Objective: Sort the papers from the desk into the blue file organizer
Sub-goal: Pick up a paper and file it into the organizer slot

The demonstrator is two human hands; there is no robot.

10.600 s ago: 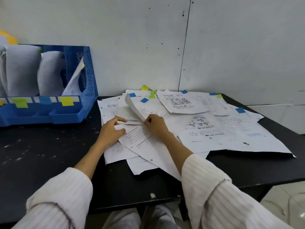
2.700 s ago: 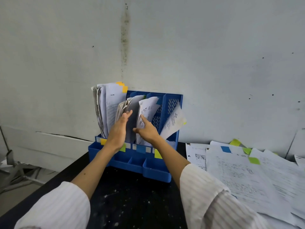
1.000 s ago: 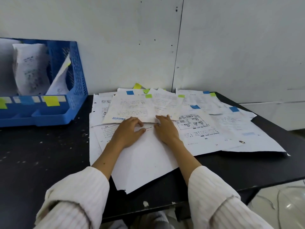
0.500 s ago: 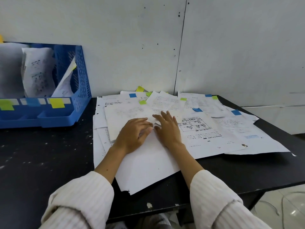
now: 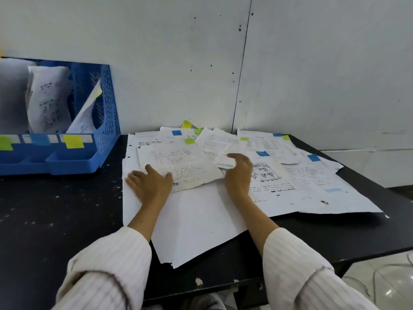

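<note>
Printed papers with blue, green and yellow tabs lie spread over the black desk. My left hand rests flat with spread fingers on the near left corner of a green-tabbed sheet on top of the pile. My right hand stands on its edge to that sheet's right, its fingers curved over the corner of a smaller sheet. The blue file organizer stands at the back left against the wall. Curled papers fill its slots, and its front carries green, blue and yellow tabs.
A large blank sheet hangs over the desk's front edge. More tabbed papers reach towards the right edge. The white wall runs close behind. Bare black desktop lies between the organizer and the pile.
My left hand slid left to the green-tabbed sheet's near corner. My right hand tipped from flat onto its edge, its fingers curving. The green-tabbed sheet has turned slightly.
</note>
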